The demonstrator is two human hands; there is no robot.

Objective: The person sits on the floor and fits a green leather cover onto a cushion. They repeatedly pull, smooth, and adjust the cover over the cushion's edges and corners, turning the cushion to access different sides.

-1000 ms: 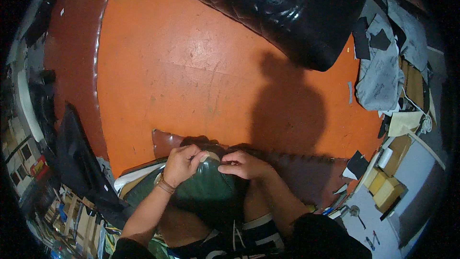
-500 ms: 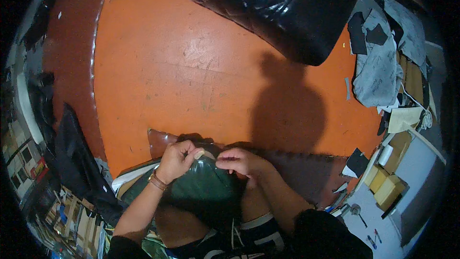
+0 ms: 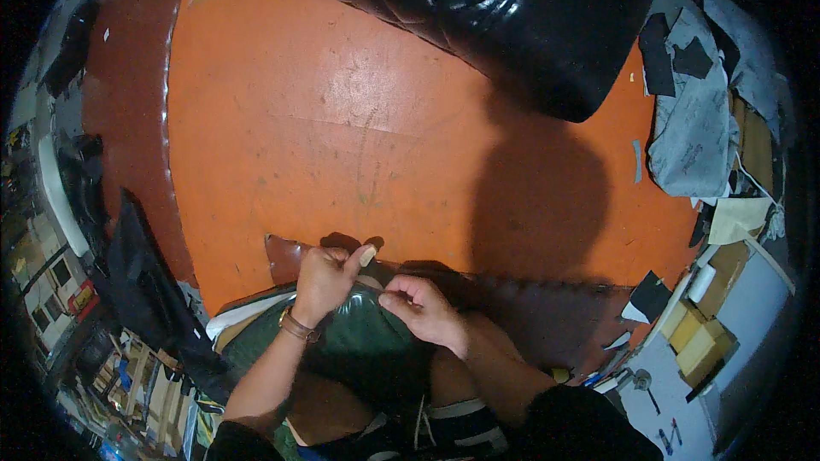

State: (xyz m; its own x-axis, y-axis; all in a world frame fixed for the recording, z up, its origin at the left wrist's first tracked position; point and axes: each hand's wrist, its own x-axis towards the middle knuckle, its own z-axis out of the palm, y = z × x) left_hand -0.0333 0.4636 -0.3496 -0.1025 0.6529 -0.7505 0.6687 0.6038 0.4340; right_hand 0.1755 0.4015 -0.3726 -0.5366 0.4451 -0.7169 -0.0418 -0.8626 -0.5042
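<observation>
A glossy dark green cushion [image 3: 359,324] rests over my lap, its far edge between my hands. My left hand [image 3: 323,283], with a brown strap on the wrist, is closed at that edge, the thumb raised and a pale patch at its tip. What its curled fingers hold is hidden. Close on its right, my right hand [image 3: 424,312] pinches at the cushion cover's upper edge, where the shiny material creases toward the fingertips. A pale strip of the cushion's edge shows between the two hands.
An orange sheet-covered work surface [image 3: 342,162] spreads ahead, with a brown border. A black quilted padded piece [image 3: 478,8] lies at the far side. Grey fabric scraps [image 3: 696,145] lie at right, with yellow foam blocks [image 3: 700,337] nearer. Black material [image 3: 145,265] hangs at left.
My left thumb has lifted and moved slightly up and away from the cushion's edge. My right hand has turned and its fingers have drawn in at the edge. The view has shifted slightly.
</observation>
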